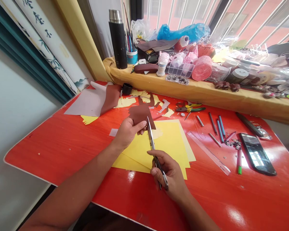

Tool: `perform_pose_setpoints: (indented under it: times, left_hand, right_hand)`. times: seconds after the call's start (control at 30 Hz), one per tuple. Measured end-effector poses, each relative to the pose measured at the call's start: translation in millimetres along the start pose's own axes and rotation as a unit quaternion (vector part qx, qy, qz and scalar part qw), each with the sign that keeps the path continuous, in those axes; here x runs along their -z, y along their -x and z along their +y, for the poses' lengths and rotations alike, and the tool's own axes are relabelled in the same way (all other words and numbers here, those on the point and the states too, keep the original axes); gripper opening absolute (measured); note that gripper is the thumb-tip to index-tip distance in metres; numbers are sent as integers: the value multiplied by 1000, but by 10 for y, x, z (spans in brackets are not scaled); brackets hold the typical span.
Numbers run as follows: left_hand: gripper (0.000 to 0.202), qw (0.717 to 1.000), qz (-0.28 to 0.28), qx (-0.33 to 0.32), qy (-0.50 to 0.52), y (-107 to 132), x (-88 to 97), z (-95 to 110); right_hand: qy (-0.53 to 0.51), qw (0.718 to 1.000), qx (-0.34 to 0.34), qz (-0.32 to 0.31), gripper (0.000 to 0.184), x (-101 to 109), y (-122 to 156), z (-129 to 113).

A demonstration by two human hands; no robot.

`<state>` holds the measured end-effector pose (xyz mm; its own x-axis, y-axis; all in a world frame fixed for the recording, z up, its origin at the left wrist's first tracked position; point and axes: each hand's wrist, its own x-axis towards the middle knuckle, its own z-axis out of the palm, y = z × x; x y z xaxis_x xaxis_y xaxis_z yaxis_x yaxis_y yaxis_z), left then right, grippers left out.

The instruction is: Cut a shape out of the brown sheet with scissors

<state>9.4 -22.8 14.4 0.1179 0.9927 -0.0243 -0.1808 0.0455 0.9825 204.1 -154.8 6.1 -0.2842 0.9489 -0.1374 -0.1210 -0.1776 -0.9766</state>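
Between the thumb and fingers of my left hand (128,133) is a piece of brown leather-like sheet (142,114) with a jagged left edge. My right hand (170,171) grips a pair of scissors (151,138) by the handles, blades pointing away from me. Their tips lie at the right part of the brown sheet, and the blades look nearly closed. Under both hands several yellow sheets (137,154) are spread on the red table (62,154). Brown and yellow scraps (125,102) lie just beyond my left hand.
A larger brown sheet with a pale back (86,102) lies at left. To the right are a clear ruler (208,152), pens (220,128), pliers (191,108) and a phone (257,154). A black flask (118,41) and craft supplies line the sill (144,79).
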Motion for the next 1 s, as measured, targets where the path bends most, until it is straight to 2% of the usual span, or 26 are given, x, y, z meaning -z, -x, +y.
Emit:
perform_pose_setpoints:
  times: [0.37,0.7,1.0]
  left_hand:
    - [34,1000,6,11,17,5,-12,5]
    - [36,1000,-6,9,-6,18,-26,38]
    - [33,1000,-14,4,3,13,-37,52]
  right_hand:
    - [6,1000,-3,1,56,-7,-12,-56]
    - [1,1000,-7,-2,63,7,-8,-29]
    - [6,1000,-3,7,56,0,-17,-62]
